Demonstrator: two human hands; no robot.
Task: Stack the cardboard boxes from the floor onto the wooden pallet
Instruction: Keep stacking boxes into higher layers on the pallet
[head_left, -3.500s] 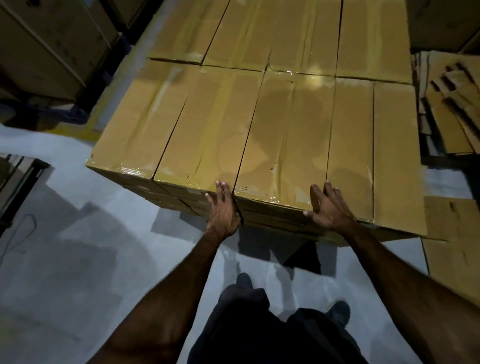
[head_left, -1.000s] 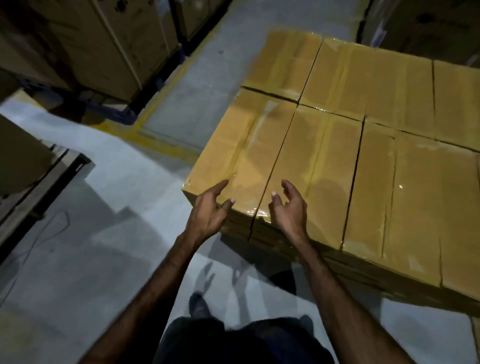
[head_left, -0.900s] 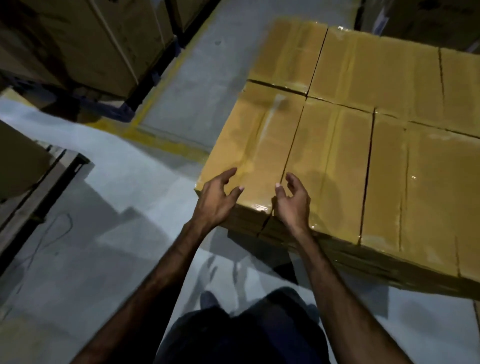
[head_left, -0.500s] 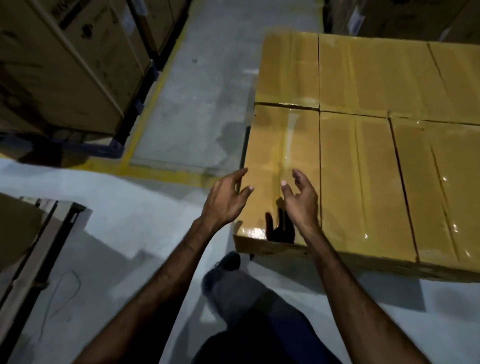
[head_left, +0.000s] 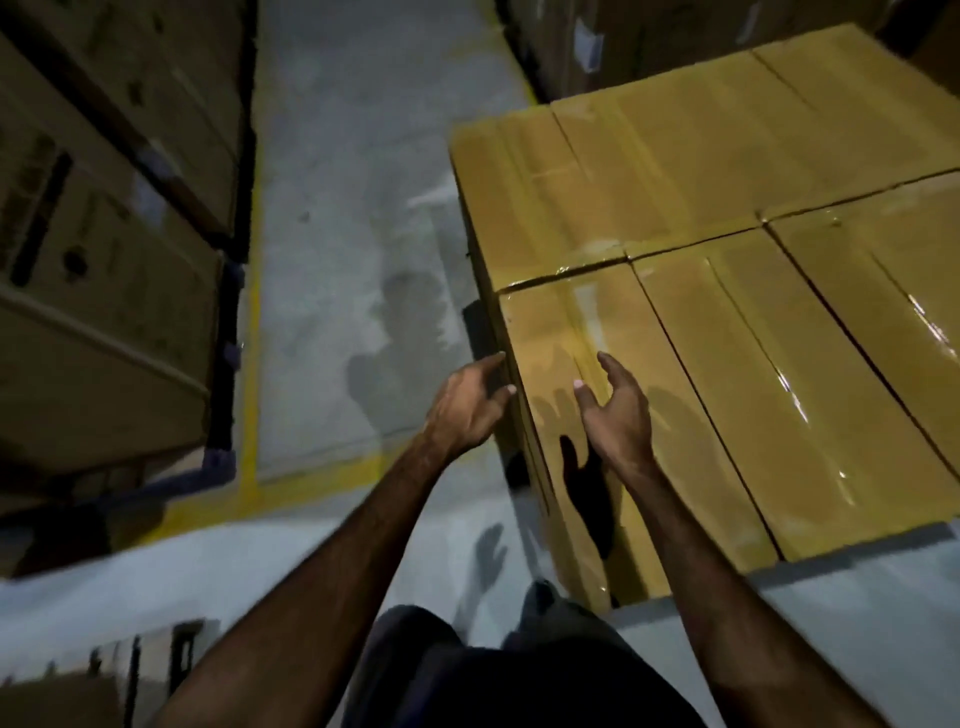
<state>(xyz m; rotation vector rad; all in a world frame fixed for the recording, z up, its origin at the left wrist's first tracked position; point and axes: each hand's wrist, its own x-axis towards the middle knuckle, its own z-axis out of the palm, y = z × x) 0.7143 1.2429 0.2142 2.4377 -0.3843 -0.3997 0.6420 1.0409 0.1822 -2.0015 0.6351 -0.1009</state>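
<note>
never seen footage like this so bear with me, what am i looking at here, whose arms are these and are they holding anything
There is no machine here. A person wears a camera on the head, so the single picture looks forward and down along their own bare arms. The left hand hangs beside the left edge of the nearest cardboard box, with fingertips close to it; real contact cannot be judged. The right hand hovers above that box's taped top, fingers loosely curved. Neither has a grip on anything. The box belongs to a flat layer of taped boxes; whatever they rest on is hidden. Below is grey floor with a yellow line, and tall cartons stand on the left.
</note>
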